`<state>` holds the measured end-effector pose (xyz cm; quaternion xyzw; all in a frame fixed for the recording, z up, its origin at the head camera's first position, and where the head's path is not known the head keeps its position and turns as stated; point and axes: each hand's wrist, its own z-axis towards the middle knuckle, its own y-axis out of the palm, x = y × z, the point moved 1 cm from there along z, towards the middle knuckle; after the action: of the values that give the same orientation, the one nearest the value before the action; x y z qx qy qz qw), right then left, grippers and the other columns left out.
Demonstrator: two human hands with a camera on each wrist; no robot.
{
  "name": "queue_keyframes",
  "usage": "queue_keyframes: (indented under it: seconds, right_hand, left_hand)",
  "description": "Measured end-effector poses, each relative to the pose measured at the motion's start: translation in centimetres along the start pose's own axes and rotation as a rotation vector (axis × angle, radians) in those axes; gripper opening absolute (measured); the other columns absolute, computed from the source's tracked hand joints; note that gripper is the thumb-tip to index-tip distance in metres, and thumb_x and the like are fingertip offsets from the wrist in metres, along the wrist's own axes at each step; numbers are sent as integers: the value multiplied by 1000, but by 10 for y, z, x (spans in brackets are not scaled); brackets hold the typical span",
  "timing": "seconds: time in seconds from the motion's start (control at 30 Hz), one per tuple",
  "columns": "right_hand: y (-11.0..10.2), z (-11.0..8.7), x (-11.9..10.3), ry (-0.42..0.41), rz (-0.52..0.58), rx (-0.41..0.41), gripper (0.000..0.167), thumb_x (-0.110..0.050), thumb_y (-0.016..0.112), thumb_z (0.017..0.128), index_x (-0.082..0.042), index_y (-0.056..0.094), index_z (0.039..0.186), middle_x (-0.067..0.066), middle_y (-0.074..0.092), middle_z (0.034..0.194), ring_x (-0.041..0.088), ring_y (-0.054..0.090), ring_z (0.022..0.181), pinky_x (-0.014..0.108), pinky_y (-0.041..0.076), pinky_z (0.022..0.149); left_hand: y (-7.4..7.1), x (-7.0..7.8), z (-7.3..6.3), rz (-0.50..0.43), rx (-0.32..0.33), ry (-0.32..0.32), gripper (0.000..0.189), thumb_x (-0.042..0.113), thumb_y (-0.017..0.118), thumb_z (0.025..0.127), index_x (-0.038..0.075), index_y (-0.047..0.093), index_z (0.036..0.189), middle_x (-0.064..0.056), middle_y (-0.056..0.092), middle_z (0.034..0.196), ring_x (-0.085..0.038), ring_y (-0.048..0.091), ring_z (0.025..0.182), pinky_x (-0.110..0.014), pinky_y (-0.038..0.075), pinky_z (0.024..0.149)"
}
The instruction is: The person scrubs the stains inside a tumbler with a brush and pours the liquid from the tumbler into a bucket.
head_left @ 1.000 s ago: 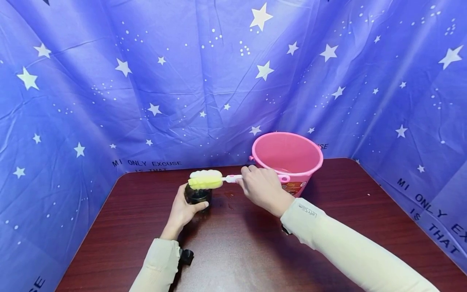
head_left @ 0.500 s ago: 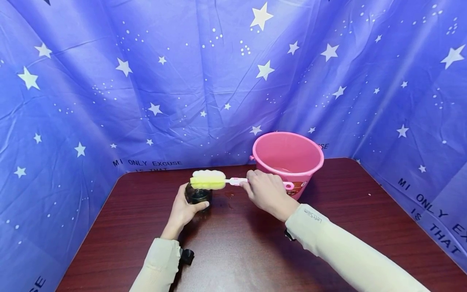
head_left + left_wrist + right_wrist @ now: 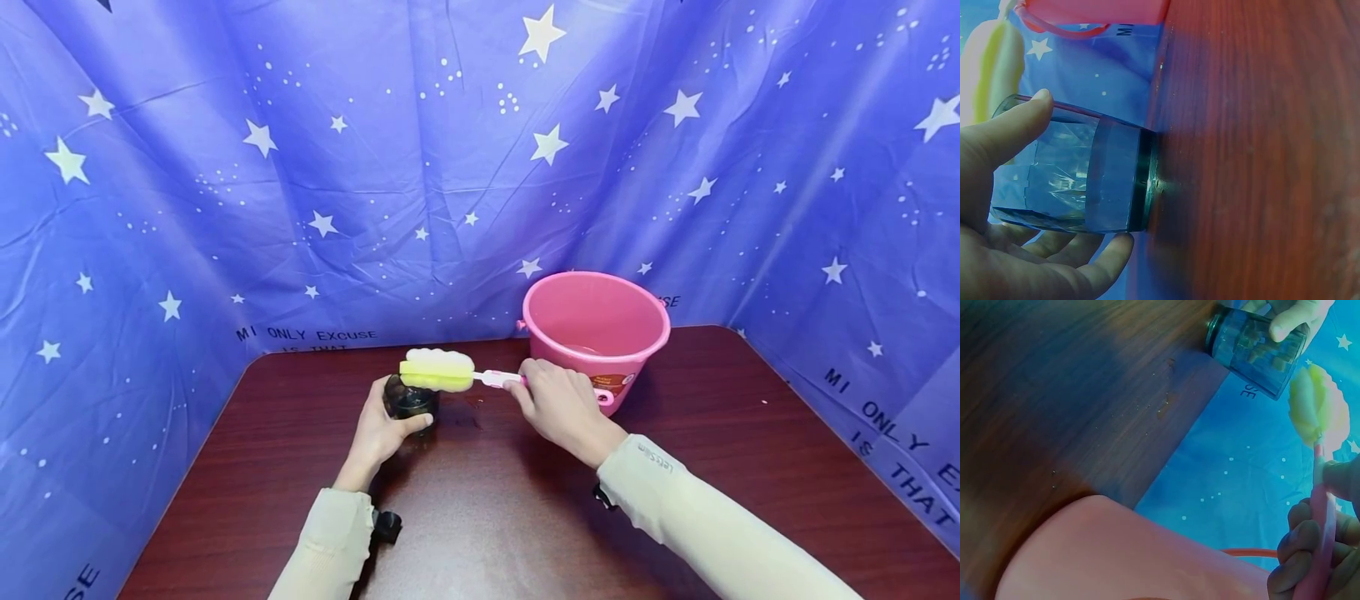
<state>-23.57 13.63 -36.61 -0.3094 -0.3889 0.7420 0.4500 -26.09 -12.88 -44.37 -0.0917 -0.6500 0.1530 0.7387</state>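
Observation:
My left hand (image 3: 381, 435) grips a dark, see-through drinking glass (image 3: 412, 410), which stands upright at the table. In the left wrist view, my thumb lies along one side of the glass (image 3: 1063, 169) and the fingers curl round the other, near its base. My right hand (image 3: 564, 406) holds a sponge bottle brush by its pink-and-white handle. The yellow-and-white sponge head (image 3: 438, 371) is level, pointing left, and overlaps the glass's mouth in the head view. In the right wrist view, the sponge (image 3: 1317, 403) shows outside the glass, just beyond its rim.
A pink bucket (image 3: 600, 292) stands behind my right hand, with a label on its front. Wet drops (image 3: 1166, 405) dot the dark red table (image 3: 480, 517) between glass and bucket. A blue star-printed curtain (image 3: 375, 167) closes off the back and sides.
My right hand has drawn the brush rightward and slightly nearer to me, so the sponge covers less of the glass. My left hand and the glass have stayed nearly in place.

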Motion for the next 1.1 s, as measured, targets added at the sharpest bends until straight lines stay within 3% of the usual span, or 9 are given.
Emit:
queue_keyframes:
  seconds: [0.6,1.1]
  right_hand:
    - [5,-13,9,110,98,2,29,-36,64,90,-19,50,72,-7,42,60,14,41,50,30,33,42]
    - [6,-25,17,203,194,-21,25,-36,68,87,-19,56,75,-8,46,59,14,46,54,32,37,50]
  left_hand:
    - [0,0,-1,27,-3,-17,87,12,87,66,3,38,137,-20,54,127,-34,51,118,-48,39,99]
    - [0,-1,0,-24,-19,-21,86,10,86,67,2,38,137,-20,54,125,-32,52,117,-46,39,100]
